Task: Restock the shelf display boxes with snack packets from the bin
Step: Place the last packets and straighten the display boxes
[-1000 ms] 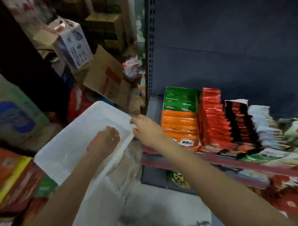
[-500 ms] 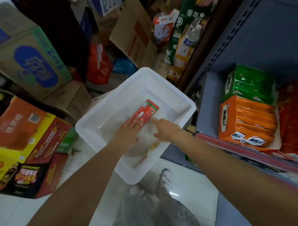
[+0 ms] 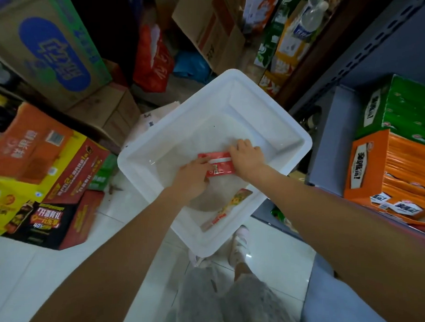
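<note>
A white plastic bin (image 3: 158,148) sits on the floor in front of me. Inside it lies a red snack packet (image 3: 219,164). My left hand (image 3: 192,178) pinches the packet's left end and my right hand (image 3: 246,157) grips its right end, both inside the bin. A second packet (image 3: 228,206) with yellow and red print lies against the bin's near wall. On the grey shelf (image 3: 331,137) at right stand an orange display box (image 3: 395,176) and a green display box (image 3: 402,108), both filled with packets.
Cardboard cartons crowd the floor at left: an orange and yellow one (image 3: 25,155), a red and black one (image 3: 63,202), a large brown one (image 3: 46,46). More boxes and a red bag (image 3: 152,59) stand behind the bin. My shoes (image 3: 238,244) are just below the bin.
The view tilted down from the shelf to the bin. My right hand moved from the bin's rim onto the red packet, which turned to lie crosswise; both hands now hold it.
</note>
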